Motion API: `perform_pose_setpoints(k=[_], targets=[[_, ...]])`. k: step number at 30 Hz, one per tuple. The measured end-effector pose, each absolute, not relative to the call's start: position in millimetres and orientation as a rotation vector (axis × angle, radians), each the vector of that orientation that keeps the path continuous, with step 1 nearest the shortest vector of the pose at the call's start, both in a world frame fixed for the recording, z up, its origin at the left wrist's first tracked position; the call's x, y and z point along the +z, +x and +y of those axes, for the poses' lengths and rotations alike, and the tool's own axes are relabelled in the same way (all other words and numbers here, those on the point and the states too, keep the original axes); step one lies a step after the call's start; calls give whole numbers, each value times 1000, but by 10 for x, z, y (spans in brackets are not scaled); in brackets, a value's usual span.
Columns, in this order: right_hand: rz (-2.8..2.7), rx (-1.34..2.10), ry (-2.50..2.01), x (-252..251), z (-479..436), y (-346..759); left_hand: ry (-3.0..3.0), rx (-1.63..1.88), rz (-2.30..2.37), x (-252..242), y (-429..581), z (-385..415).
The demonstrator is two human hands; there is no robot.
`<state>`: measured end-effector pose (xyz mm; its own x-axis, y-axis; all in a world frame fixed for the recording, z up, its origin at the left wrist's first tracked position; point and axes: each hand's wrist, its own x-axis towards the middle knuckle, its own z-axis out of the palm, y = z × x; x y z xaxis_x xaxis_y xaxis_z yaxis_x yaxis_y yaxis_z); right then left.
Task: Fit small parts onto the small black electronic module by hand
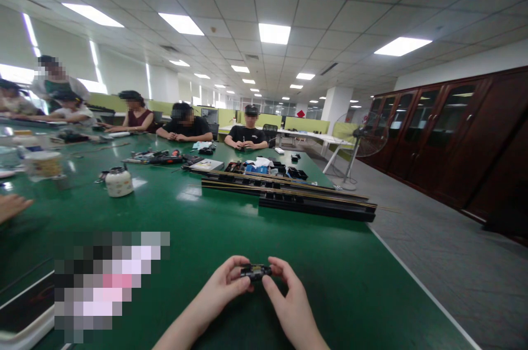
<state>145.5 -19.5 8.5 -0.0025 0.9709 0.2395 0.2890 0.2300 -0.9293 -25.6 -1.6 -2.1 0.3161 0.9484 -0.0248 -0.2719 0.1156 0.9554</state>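
A small black part with a bit of yellowish detail (256, 272) is held between my two hands above the green table (198, 306). Its exact kind is too small to make out. My left hand (225, 279) pinches its left end between thumb and fingers. At the other end, my right hand (286, 286) grips it the same way, the thumb on the near side. Both sets of fingertips cover the ends of the part.
Long black rails with thin brass-coloured rods (317, 208) lie across the table ahead. A cream jar (119, 181) stands to the left, beyond a pixelated patch and a white-rimmed tray (28, 333). Another person's hand (14, 207) rests at the left edge. Several people sit farther back.
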Motion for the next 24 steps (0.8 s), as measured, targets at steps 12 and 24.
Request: perform_pose_setpoints(k=[12,24], targets=[[-1457,838,-1215,75,-178,1459,1136,996,800,8,-280,-25],[-1465,862,-1217,102,-187,1464,1107,986,828,146,-243,-106]])
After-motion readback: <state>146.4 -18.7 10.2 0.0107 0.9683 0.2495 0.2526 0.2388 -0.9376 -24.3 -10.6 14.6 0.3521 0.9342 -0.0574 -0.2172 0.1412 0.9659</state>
